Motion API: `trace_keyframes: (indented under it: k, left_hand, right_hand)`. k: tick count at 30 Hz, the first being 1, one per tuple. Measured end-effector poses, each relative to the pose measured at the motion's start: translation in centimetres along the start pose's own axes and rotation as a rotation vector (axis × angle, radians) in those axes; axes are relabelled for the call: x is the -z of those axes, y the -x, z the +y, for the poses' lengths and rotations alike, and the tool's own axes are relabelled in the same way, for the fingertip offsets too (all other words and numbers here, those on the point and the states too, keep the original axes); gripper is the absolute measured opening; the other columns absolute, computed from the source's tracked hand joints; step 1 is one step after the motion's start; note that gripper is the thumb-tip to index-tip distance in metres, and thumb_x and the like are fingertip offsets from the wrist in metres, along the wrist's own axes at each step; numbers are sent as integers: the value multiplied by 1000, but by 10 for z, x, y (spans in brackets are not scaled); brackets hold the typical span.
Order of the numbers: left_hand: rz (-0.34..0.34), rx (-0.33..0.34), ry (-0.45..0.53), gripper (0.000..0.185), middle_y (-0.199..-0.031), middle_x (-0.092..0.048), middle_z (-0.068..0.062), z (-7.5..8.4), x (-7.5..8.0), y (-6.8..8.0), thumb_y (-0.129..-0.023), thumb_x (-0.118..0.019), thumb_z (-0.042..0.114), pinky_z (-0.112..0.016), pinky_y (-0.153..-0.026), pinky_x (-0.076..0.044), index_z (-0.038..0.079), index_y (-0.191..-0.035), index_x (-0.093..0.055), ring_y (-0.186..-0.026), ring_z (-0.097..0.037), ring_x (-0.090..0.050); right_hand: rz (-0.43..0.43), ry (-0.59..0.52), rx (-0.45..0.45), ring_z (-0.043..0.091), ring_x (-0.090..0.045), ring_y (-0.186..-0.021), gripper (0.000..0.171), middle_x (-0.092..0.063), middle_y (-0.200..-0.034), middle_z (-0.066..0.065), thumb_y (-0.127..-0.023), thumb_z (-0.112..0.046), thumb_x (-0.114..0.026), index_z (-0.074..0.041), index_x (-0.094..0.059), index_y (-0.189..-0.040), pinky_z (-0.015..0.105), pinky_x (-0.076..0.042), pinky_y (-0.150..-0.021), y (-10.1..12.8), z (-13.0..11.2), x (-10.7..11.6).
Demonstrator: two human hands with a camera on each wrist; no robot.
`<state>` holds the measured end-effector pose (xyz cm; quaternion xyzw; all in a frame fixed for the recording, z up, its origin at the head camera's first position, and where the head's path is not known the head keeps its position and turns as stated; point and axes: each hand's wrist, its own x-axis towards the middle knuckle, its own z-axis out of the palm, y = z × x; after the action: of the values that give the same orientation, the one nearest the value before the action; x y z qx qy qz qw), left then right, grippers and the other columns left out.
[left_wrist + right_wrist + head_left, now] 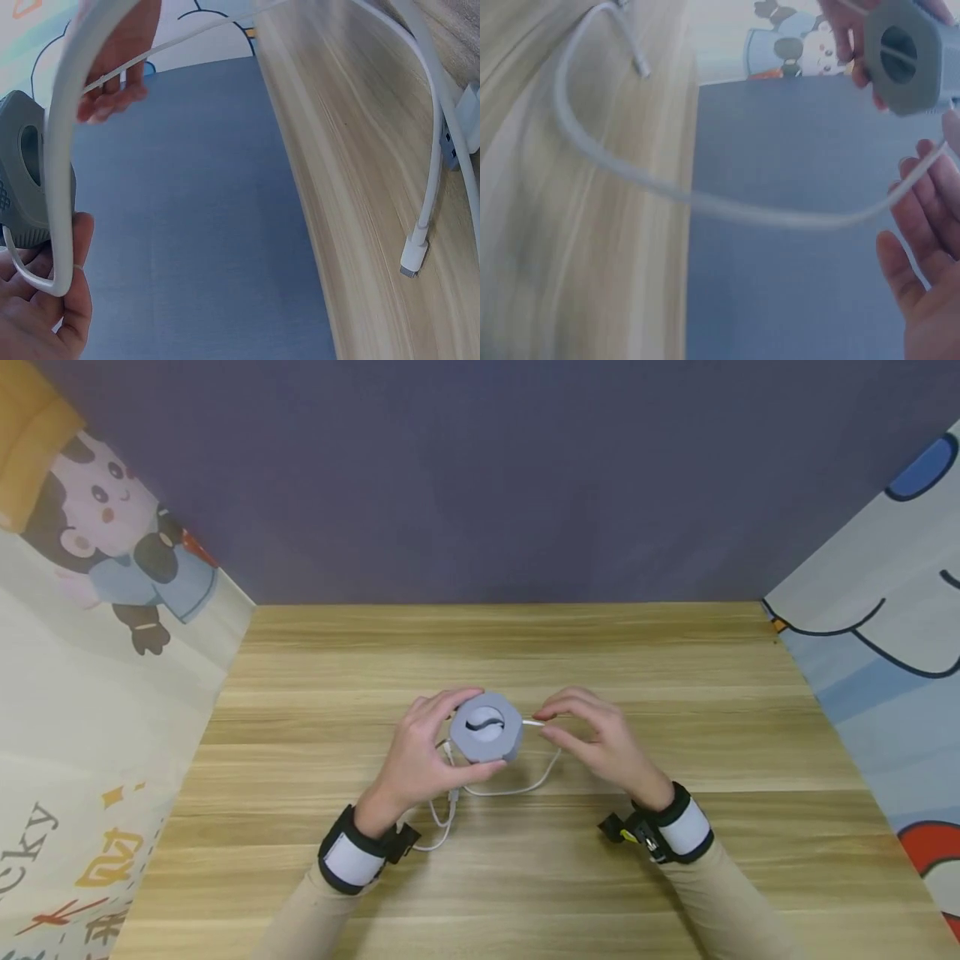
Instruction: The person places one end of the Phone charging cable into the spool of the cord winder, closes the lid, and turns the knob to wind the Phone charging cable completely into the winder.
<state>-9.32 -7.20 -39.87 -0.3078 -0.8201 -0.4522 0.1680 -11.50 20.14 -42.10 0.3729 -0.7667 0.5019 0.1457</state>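
A grey hexagonal cable winder (pixel 487 739) with a white centre is held just above the wooden table (pixel 675 693). My left hand (pixel 457 733) grips it, fingers over the top and thumb at the near side. A white cable (pixel 517 789) comes out of its right side. My right hand (pixel 547 722) pinches the cable there between thumb and fingertips. The cable droops in a loop under the winder, and its ends lie near my left wrist. The left wrist view shows the winder (pixel 22 180), the cable loop (pixel 60 150) and a connector (pixel 414 259) on the table. The right wrist view shows the winder (pixel 907 56) and cable (pixel 705 202).
Cartoon-printed panels stand at the left (pixel 112 652) and right (pixel 885 635) of the table, and a dark blue wall (pixel 487 485) closes the back. Bare wood lies all round the hands.
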Motion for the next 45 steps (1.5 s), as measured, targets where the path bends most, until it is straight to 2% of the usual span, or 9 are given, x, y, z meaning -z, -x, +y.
trace_keyframes:
  k: [3,6,9,20,30,39,45]
  left_hand:
    - [-10,1,4,82,-127,-71,-12,1,0,0,-66,-95,37,-47,-97,-50,3,-134,-63,-115,-26,-68]
    - [-12,-5,8,81,-127,-71,-12,1,0,-1,-67,-94,37,-47,-97,-50,3,-134,-63,-115,-26,-68]
    - [-11,-9,9,82,-127,-72,-12,1,0,-1,-67,-95,37,-48,-98,-50,2,-133,-63,-115,-26,-68]
    - [1,4,4,82,-127,-71,-11,-2,2,0,-66,-94,38,-49,-99,-49,3,-134,-63,-116,-26,-67]
    - [3,7,-12,81,-127,-72,-11,-1,4,1,-65,-95,36,-47,-95,-51,4,-133,-64,-115,-26,-68]
    - [3,22,-7,83,-128,-71,-11,-2,4,2,-65,-95,37,-48,-97,-50,3,-133,-64,-115,-26,-68]
    - [-3,29,-7,83,-128,-71,-12,-1,5,3,-64,-95,36,-49,-98,-50,2,-133,-63,-115,-27,-68]
  right_hand:
    - [5,-26,43,19,-67,-100,16,-74,-103,9,-93,-13,-77,-4,-74,-105,24,-52,-98,-6,-3,-5]
    - [17,-42,72,19,-67,-97,27,-73,-100,10,-98,-28,-70,-3,-74,-102,24,-53,-95,-11,-7,-9]
    - [39,-36,88,18,-67,-95,31,-73,-97,10,-99,-33,-68,-2,-75,-98,22,-53,-93,-13,-10,-11]
    - [120,-25,105,17,-67,-89,30,-73,-90,11,-99,-30,-70,-2,-75,-91,20,-53,-90,-12,-11,-8]
    - [122,-15,82,17,-67,-88,20,-73,-90,10,-97,-22,-74,-2,-75,-92,20,-53,-89,-6,-6,-1]
    - [144,4,68,15,-67,-87,15,-73,-88,11,-95,-16,-75,-1,-75,-91,19,-53,-88,-2,-5,3]
    - [160,14,85,15,-67,-88,7,-73,-88,11,-88,-5,-79,0,-75,-92,19,-53,-89,-1,-5,6]
